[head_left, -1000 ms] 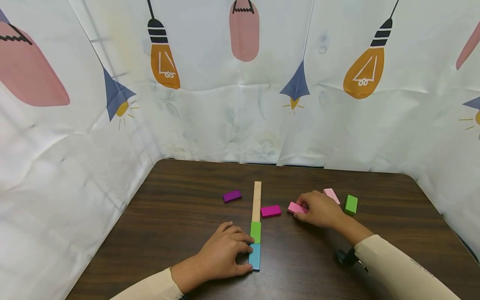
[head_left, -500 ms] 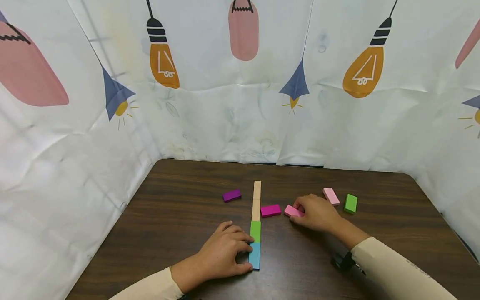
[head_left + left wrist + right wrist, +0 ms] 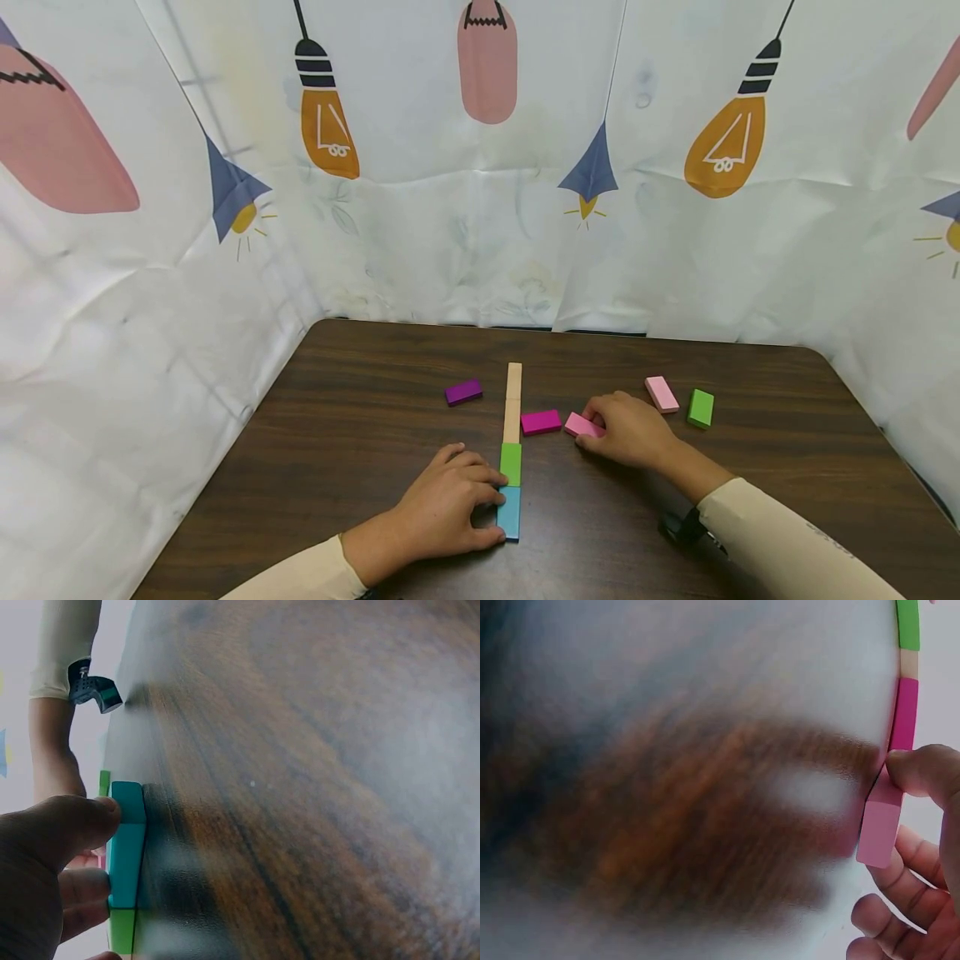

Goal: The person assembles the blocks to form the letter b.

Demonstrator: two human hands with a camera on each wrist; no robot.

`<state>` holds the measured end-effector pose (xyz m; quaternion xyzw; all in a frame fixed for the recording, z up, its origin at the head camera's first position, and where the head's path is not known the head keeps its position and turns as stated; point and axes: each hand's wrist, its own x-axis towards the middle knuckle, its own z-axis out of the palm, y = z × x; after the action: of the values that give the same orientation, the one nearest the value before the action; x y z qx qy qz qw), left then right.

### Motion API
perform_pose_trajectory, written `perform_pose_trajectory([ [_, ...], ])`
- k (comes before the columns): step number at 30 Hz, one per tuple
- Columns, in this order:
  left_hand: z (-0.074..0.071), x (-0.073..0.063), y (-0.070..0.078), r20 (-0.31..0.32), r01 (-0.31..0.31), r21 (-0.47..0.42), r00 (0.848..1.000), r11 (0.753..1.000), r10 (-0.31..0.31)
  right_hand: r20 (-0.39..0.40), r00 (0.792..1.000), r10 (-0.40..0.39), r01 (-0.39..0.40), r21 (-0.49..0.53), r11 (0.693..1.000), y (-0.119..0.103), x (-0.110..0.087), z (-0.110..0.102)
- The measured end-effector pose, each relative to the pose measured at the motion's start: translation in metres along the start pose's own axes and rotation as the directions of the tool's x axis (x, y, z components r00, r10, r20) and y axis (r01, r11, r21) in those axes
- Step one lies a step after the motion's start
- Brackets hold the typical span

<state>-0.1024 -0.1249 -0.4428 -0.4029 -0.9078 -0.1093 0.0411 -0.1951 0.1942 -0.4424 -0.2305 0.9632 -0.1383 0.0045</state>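
A straight row runs away from the person: a blue block (image 3: 508, 513) nearest, a green block (image 3: 511, 464), then two pale wooden blocks (image 3: 513, 404). My left hand (image 3: 450, 504) rests along the row's left side, its thumb near the blue block's near end and fingertips against the blue and green blocks. Off the row's right side lies a magenta block (image 3: 541, 422). My right hand (image 3: 630, 427) pinches a pink block (image 3: 582, 426) between thumb and fingers. In the right wrist view, this pink block (image 3: 880, 825) lines up end to end with the magenta block (image 3: 904, 712).
A purple block (image 3: 463, 392) lies left of the row. Beyond the right hand are another pink block (image 3: 662, 394) and a second green block (image 3: 701, 408). The dark wooden table (image 3: 360, 400) meets a printed white curtain (image 3: 420, 250) behind and at both sides.
My right hand has slid the pink block leftward and slightly nearer, up close to the magenta block. The left hand and the row have stayed in place.
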Motion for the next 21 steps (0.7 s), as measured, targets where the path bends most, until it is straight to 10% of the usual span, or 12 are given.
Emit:
perform_pose_trajectory([
  [21,0.0015,-0.0004,-0.0005,-0.014,-0.006,-0.005,1.000,1.000,0.005,-0.017,1.000,-0.025,0.025,0.000,1.000,0.0020,0.0041,0.0028],
])
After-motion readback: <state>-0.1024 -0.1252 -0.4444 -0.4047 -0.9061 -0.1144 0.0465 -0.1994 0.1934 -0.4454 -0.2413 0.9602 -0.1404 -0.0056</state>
